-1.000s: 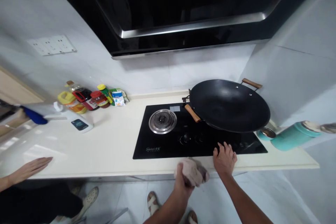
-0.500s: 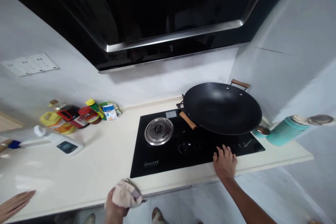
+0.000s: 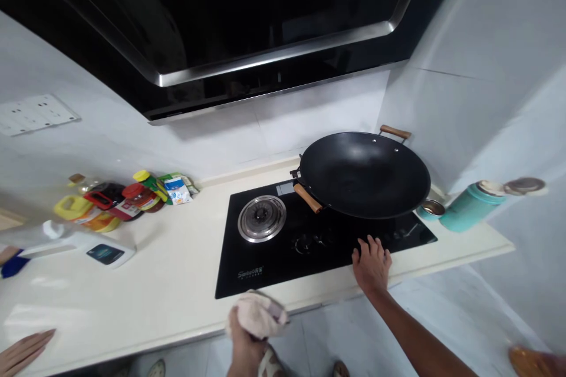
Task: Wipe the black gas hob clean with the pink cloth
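My left hand (image 3: 243, 339) is closed around a bunched pale cloth (image 3: 260, 313) at the counter's front edge, just below the cooktop's near left part. My right hand (image 3: 372, 262) holds nothing; its fingers are apart and rest at the front rim of the black glass cooktop (image 3: 274, 262). Behind it sits a large black wok (image 3: 362, 174) with wooden handles, over the right side of the cooktop. A round burner (image 3: 262, 218) shows bare on the left side, and control knobs (image 3: 305, 242) lie between it and my right hand.
Another person's hand (image 3: 26, 353) lies flat on the counter (image 3: 168, 283) at far left. A white bottle (image 3: 110, 250), sauce bottles and a jar (image 3: 142, 197) stand by the wall. A teal flask (image 3: 473, 207) and small cup (image 3: 430, 209) stand right. A range hood (image 3: 265, 59) overhangs.
My left hand has moved right along the counter's front edge with the cloth. My right hand stays at the cooktop's rim. The whole view has shifted slightly.
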A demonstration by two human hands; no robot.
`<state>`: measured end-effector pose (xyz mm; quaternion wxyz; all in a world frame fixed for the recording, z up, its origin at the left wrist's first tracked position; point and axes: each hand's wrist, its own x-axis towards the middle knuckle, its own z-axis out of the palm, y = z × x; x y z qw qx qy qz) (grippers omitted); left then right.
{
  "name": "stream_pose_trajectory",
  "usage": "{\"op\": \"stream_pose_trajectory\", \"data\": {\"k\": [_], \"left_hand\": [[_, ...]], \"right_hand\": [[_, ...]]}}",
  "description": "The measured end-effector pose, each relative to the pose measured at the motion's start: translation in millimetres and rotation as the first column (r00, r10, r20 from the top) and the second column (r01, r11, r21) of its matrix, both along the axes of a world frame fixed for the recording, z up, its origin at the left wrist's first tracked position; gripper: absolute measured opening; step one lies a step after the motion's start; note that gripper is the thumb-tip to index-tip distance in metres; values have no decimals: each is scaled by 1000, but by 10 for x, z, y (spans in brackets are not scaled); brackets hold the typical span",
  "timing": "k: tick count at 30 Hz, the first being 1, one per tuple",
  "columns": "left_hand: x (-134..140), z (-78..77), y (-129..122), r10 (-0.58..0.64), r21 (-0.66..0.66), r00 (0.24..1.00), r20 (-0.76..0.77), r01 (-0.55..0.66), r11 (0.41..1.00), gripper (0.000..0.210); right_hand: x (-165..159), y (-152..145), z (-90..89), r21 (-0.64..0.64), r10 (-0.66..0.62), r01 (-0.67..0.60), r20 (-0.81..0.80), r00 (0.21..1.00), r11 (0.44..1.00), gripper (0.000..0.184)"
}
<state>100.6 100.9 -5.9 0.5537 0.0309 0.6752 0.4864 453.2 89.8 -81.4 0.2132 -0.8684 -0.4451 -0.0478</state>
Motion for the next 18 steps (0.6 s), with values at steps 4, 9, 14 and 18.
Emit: {"op": "stream_pose_trajectory", "data": {"k": [4,9,14,18], "left_hand": [[929,-190,-249,-67,-86,968,243,90,992,62],[1848,-304,-448,-87,-149,828,554,201,968,77],[2316,-416,-579,-231,14,679,697,308,951,58],[2210,-474,-555,-258,29,686,681,327,945,46]], "right_hand": [[1,-1,17,12,1,-1,-9,1000,1000,51],[14,-11,9,44,-5,6,-16,1000,999,49],[44,-3,-8,31,-20,21,-34,999,999,49],[45,0,-7,42,-21,22,-31,999,999,49]]}}
